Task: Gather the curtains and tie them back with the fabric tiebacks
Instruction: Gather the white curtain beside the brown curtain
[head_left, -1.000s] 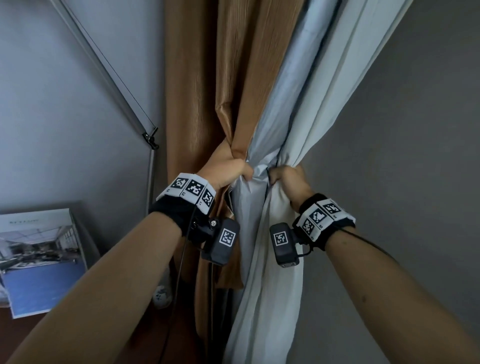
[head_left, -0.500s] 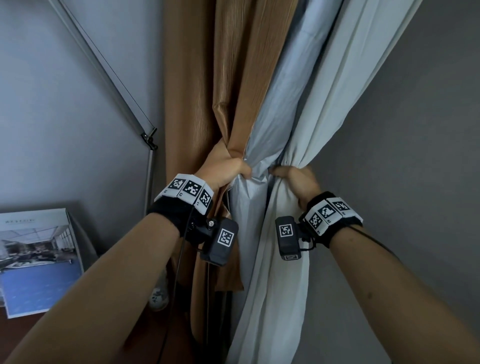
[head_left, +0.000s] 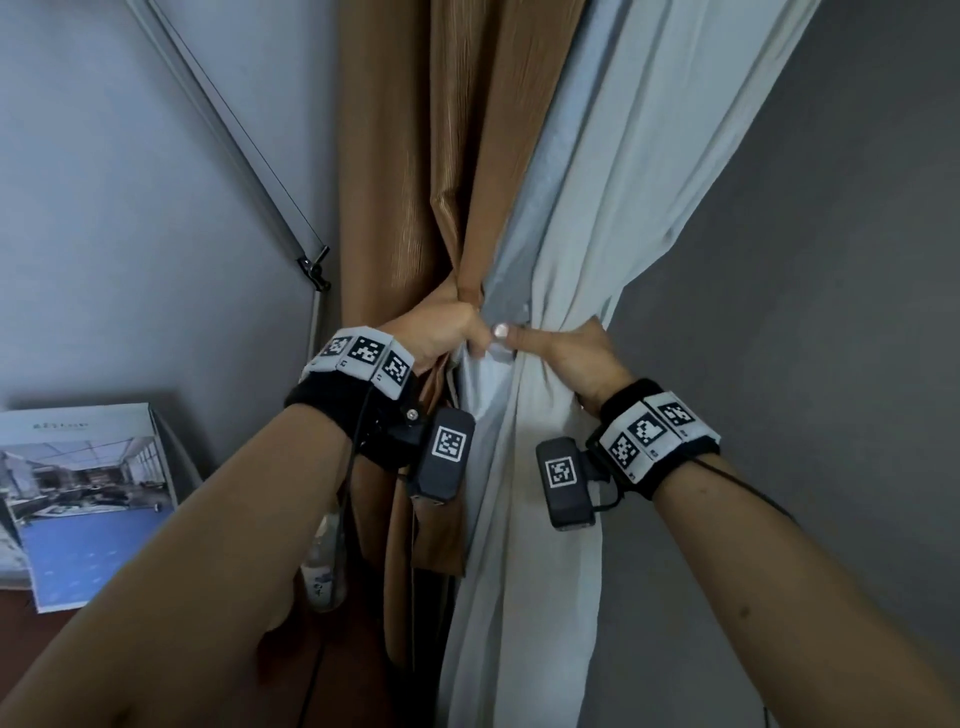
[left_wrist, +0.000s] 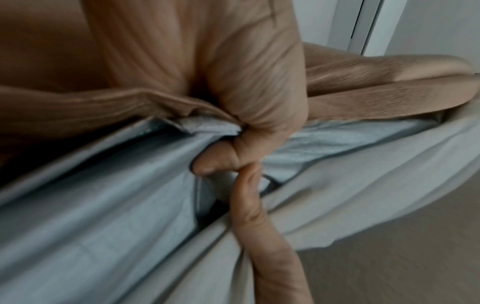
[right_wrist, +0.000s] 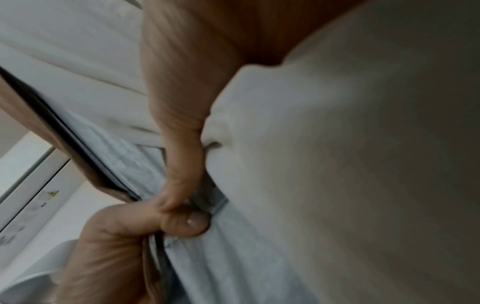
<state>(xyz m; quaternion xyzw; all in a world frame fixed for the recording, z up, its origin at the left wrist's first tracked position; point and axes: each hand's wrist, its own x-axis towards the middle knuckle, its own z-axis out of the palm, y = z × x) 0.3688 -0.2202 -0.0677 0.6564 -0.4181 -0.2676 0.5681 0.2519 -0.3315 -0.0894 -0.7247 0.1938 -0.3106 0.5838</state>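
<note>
Cloth, metal and print around the window corner.
The brown curtain (head_left: 405, 171) was a finely ribbed cloth with a soft sheen that caught the light along its folds. The pale curtain (head_left: 639, 171) beside it was a smooth, matt weave, its grey-blue lining (head_left: 488, 384) slightly slicker. The wall (head_left: 841, 260) on the right looked matt and faintly grainy. A slim pole (head_left: 228, 124) had a dull metal finish, and the printed board (head_left: 83, 499) below showed a smooth, lightly glossy paper face. The wrist bands (head_left: 654, 436) were black fabric with matt printed tags.
</note>
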